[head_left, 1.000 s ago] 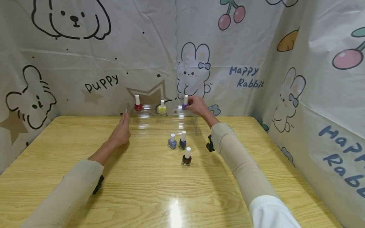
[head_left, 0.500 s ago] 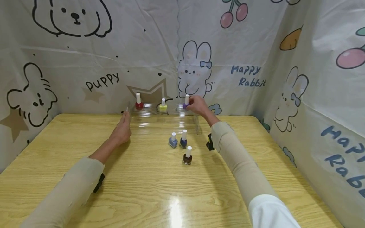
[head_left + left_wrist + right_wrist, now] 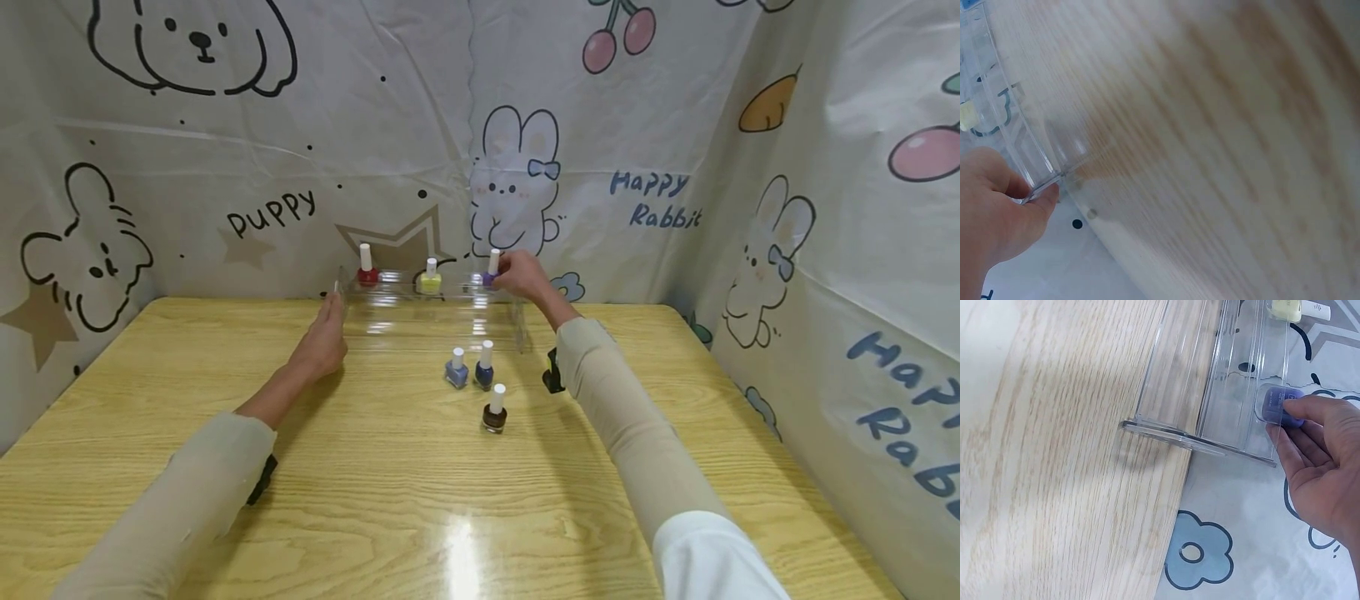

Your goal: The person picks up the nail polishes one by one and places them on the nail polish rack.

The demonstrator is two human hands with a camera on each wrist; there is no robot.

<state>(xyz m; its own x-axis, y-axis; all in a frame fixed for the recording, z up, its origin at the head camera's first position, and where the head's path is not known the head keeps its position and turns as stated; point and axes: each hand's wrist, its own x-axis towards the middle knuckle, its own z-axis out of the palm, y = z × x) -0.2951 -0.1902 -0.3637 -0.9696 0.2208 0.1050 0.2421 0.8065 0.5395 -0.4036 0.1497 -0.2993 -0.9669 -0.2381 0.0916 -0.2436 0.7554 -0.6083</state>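
A clear acrylic tiered rack (image 3: 420,321) stands at the back of the table. My left hand (image 3: 318,346) pinches the rack's left side panel between thumb and fingers, as the left wrist view shows. At the right end of the top tier, my right hand (image 3: 525,277) holds a purple nail polish bottle (image 3: 1275,403) with a white cap, thumb on one side and fingers on the other. Along the same tier sit a red nail polish bottle (image 3: 367,277) at the left end and a yellow nail polish bottle (image 3: 431,283) near the middle.
In front of the rack, a light blue bottle (image 3: 456,374) and a dark blue bottle (image 3: 484,377) stand on the wooden table (image 3: 375,500). Nearer is a dark brown bottle (image 3: 494,418). A printed curtain (image 3: 262,150) hangs close behind the rack.
The head view has shifted slightly. Both hands keep their places, left on the rack's side panel and right on the purple nail polish bottle.
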